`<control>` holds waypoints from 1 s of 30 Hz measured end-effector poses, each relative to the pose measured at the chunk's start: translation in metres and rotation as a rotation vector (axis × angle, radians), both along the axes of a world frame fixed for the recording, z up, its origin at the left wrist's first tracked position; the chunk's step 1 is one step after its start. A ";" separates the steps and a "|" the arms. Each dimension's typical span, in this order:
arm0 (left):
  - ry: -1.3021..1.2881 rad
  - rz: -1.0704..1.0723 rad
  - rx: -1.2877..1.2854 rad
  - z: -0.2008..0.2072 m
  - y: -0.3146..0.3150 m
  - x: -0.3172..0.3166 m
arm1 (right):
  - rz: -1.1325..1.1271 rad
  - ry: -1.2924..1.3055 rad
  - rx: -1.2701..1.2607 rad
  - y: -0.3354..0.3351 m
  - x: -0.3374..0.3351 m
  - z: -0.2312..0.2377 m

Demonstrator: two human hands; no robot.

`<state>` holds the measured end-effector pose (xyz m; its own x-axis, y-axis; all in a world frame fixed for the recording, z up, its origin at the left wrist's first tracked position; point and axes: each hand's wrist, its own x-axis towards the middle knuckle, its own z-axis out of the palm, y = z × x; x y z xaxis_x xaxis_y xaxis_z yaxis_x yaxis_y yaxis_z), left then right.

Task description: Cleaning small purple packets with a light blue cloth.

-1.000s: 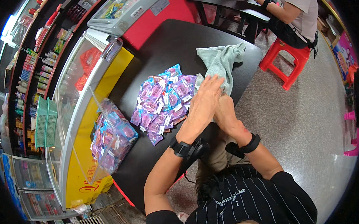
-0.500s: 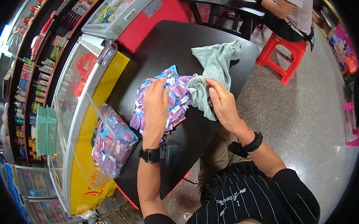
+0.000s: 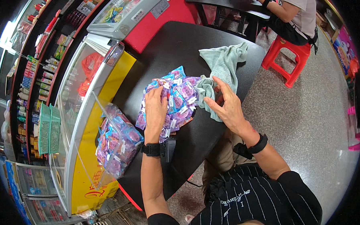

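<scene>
A heap of small purple and blue plastic packets (image 3: 179, 97) lies on the black table. Over the heap's left side rests my left hand (image 3: 155, 107), palm down, its fingers stretched out and holding nothing that I can see. My right hand (image 3: 229, 110) is beside the heap's right edge, thumb and fingers spread apart with nothing between them. Close to its fingertips is a crumpled pale green cloth (image 3: 224, 64), which spreads from the heap toward the table's far right. Whether the right fingers touch the cloth, I cannot tell.
A clear bag of similar packets (image 3: 117, 145) stands at the left, against a yellow-sided display case (image 3: 116, 77). The black table (image 3: 181, 40) ends near my legs. Far right, a person (image 3: 290, 11) sits on a red stool (image 3: 288, 59) at another table.
My right hand has opened wider, its thumb now apart from its fingers. My left hand has stayed on the heap, its fingers shifting slightly. The whole view has shifted a little.
</scene>
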<state>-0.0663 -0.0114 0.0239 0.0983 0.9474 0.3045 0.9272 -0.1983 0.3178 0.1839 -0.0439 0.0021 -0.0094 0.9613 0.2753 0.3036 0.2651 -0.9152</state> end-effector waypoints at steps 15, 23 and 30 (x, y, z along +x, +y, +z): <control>0.112 -0.039 0.162 -0.010 -0.001 -0.003 | 0.008 -0.049 0.039 -0.001 -0.005 -0.001; 0.015 0.001 0.197 -0.007 -0.004 -0.005 | 0.022 -0.124 0.017 -0.001 -0.005 0.006; -1.433 0.027 -0.016 0.005 -0.028 0.027 | -0.015 -0.034 0.128 0.003 -0.005 -0.008</control>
